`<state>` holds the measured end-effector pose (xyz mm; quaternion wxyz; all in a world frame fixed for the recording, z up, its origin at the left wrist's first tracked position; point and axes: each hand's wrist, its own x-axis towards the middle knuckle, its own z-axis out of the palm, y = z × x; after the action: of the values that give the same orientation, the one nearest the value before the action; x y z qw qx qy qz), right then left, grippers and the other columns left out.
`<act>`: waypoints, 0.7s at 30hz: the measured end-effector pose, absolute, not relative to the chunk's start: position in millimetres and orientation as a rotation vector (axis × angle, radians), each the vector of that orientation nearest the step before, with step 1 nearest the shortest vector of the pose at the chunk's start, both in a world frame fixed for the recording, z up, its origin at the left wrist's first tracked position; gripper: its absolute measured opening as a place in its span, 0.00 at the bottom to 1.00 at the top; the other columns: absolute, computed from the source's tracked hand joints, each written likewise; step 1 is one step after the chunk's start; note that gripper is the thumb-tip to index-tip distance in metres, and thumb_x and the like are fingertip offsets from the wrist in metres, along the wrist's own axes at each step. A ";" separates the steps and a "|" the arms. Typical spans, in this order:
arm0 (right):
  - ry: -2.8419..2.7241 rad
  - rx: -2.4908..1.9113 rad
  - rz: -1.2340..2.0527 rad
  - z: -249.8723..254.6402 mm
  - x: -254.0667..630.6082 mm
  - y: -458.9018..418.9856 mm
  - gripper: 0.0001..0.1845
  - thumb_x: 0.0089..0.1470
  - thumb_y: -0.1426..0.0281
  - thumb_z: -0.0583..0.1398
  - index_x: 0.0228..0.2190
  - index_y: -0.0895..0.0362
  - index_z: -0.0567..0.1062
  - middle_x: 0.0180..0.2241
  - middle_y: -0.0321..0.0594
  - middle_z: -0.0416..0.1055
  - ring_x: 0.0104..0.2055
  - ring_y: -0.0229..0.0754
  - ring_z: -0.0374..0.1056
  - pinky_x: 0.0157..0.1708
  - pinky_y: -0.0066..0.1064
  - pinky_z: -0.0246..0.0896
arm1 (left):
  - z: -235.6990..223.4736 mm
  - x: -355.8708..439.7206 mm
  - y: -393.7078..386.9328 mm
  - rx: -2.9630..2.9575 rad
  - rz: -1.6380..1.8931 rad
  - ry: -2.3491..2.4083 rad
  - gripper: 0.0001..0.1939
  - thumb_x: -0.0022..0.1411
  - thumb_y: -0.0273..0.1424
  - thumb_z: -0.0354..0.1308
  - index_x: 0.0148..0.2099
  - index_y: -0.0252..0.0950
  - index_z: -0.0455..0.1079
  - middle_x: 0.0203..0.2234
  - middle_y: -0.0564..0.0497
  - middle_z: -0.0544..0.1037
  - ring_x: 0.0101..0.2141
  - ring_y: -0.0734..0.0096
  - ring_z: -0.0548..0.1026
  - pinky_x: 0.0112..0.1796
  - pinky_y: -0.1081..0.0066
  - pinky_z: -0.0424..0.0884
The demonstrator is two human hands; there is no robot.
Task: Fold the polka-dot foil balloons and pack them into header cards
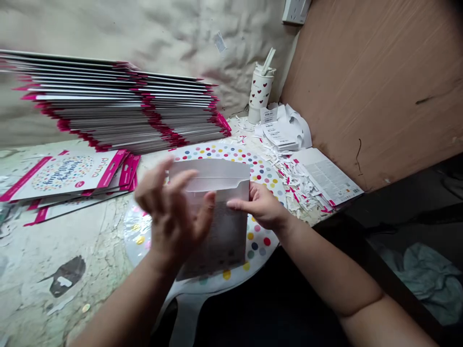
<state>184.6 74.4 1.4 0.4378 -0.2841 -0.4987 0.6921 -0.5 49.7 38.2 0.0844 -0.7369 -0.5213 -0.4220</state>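
Note:
My right hand (pixel 265 205) pinches the right edge of a pale cardboard sleeve (pixel 224 226), thumb in front and fingers behind. The sleeve is tilted toward me, its mouth open at the top. At its left side my left hand (pixel 173 207) has its fingers spread and slightly blurred, with nothing gripped in them. Whether the left thumb touches the sleeve I cannot tell. Beneath lies a round flat foil balloon (pixel 262 236) with coloured dots, its tail (pixel 186 313) hanging at the table's front edge.
A tall stack of pink-edged card packs (pixel 144 111) leans at the back left, above several printed birthday packs (pixel 68 173). At right are paper scraps (pixel 300 180), barcode labels (pixel 280 132), a printed card (pixel 325 176) and a heart-patterned tumbler (pixel 260 91). A brown board (pixel 376 82) borders the right side.

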 end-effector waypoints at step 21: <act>-2.497 -0.934 0.276 -4.9 157.6 50.4 0.09 0.56 0.75 0.52 0.30 0.59 0.73 0.31 0.42 0.70 0.36 0.40 0.64 0.38 0.30 0.58 | -19.8 -5.6 8.5 -2.085 -2.166 -3.438 0.21 0.50 0.40 0.59 0.15 0.30 0.67 0.08 0.53 0.65 0.10 0.82 0.60 0.12 0.79 0.53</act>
<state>157.6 50.4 -4.9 0.2288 -0.3392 -0.9070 0.1001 -5.6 8.5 -19.8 -0.6539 -0.3455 -0.5695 -0.3588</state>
